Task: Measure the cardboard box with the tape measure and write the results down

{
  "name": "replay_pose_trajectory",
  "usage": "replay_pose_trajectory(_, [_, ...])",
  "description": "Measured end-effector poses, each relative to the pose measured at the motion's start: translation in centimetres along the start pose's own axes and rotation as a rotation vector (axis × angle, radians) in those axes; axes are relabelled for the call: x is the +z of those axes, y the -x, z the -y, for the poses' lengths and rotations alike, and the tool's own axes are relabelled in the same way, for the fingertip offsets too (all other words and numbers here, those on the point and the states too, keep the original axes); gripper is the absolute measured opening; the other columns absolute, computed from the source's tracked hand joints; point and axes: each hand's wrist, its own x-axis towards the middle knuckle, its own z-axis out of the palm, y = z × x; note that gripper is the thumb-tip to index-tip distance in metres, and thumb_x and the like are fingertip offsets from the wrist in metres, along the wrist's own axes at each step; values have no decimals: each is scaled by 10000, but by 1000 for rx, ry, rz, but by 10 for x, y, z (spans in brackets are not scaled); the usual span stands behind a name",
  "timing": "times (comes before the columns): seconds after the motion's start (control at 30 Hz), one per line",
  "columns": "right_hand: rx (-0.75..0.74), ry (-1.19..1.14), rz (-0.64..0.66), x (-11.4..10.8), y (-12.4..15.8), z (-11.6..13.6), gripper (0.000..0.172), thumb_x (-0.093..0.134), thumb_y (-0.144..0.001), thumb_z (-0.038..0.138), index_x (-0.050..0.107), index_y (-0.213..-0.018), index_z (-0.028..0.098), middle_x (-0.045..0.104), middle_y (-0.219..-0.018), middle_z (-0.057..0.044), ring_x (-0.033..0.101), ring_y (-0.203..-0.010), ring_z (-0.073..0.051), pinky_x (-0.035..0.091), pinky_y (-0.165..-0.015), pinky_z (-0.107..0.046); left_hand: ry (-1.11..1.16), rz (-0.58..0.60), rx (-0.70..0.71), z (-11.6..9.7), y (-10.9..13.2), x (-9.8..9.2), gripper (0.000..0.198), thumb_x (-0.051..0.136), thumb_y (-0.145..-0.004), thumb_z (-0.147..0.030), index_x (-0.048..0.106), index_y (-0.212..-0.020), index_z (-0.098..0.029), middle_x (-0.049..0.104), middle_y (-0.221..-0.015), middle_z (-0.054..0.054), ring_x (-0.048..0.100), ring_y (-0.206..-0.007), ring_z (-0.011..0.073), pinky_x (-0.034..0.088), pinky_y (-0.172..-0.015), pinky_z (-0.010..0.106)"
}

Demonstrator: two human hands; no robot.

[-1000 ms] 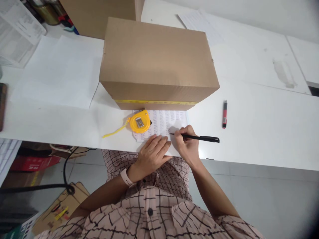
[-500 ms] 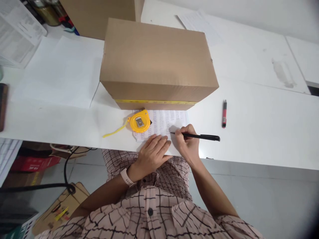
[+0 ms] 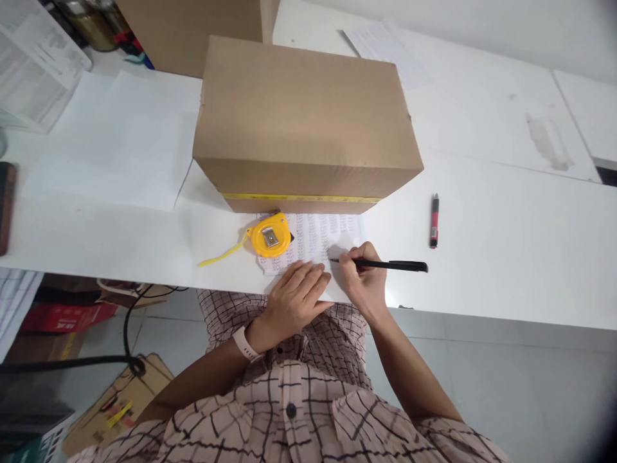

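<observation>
A sheet of paper with columns of small handwriting lies at the desk's front edge, its far side against the cardboard box. My left hand rests flat on the sheet's near edge, fingers stretched out. In my right hand a black pen is pinched, its tip on or just above the writing. A yellow tape measure sits on the left part of the sheet, its yellow wrist strap trailing to the left. The box has yellow tape along its lower front.
A red and black pen lies to the right on the white desk. Blank white sheets are at the left, beside a dark phone-like object. Behind stands another cardboard box. Black cables hang below the desk's left side.
My right hand and the black pen have shifted very slightly right and toward me. My left hand, the box and the tape measure stay where they were.
</observation>
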Motion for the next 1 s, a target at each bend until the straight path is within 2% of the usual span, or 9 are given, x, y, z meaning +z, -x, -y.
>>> replay_pose_trajectory(0.2, [-88,89,-136,-3,1,-2,210,591,-905,273,439,-763,248,474,-664,42,428,-590,-125,349,-564,-287,8,-17,6,-1,-1,1,389,678,-929,-413,673,-1171,-109,748,-1176,122,688,-1086,267,529,-1035,435])
replay_pose_trajectory(0.33, [-268,424,-191,-20,-11,-9,22,538,-932,236,543,-950,248,565,-863,-34,534,-792,-194,411,-679,-338,258,-84,-115,0,-5,-17,182,652,-951,-293,679,-1091,-180,756,-1088,76,698,-1018,217,568,-954,416])
replay_pose_trajectory(0.47, [-346,810,-78,-31,-27,-16,311,460,-866,87,616,-1096,227,559,-994,-111,498,-947,-271,412,-776,-403,175,-236,-245,20,-12,-44,195,667,-923,-211,658,-1118,-216,724,-1121,76,654,-1077,240,550,-930,445])
replay_pose_trajectory(0.53, [-334,897,-53,-32,-31,-19,365,436,-858,62,639,-1122,214,567,-1002,-129,486,-939,-281,401,-792,-419,51,-205,-310,37,-15,-50,301,712,-886,-239,633,-1174,-205,675,-1243,118,591,-1180,297,497,-1005,511])
replay_pose_trajectory(0.6, [-337,921,-70,-30,-32,-23,397,412,-868,60,646,-1155,204,582,-994,-138,485,-928,-287,394,-791,-428,-1,-86,-372,55,-18,-49,475,751,-848,-276,576,-1280,-189,625,-1320,153,545,-1228,336,462,-1035,539])
replay_pose_trajectory(0.7, [-391,862,-139,-28,-31,-25,410,390,-888,77,644,-1188,191,609,-962,-139,500,-908,-286,408,-789,-436,-3,61,-428,71,-19,-45,633,773,-815,-273,499,-1379,-189,640,-1274,149,572,-1172,337,478,-998,519])
replay_pose_trajectory(0.83, [-470,518,-213,-25,-23,-5,297,433,-961,207,671,-1139,203,662,-1011,-138,565,-971,-275,459,-869,-460,216,66,-417,64,-24,-54,578,756,-811,-275,514,-1333,-221,652,-1242,112,620,-1123,284,515,-963,450])
replay_pose_trajectory(0.87, [-448,382,-145,-24,-20,4,276,451,-979,258,676,-1131,212,677,-1035,-130,586,-995,-268,475,-886,-456,337,84,-400,59,-27,-59,563,750,-816,-294,516,-1323,-230,654,-1237,101,634,-1107,265,527,-949,421])
replay_pose_trajectory(1.0, [-184,-134,362,-18,-8,47,311,495,-997,461,693,-1099,245,722,-1012,-65,658,-937,-205,541,-840,-388,734,196,-327,39,-41,-82,519,714,-834,-364,533,-1306,-249,675,-1192,84,680,-1003,225,572,-838,334])
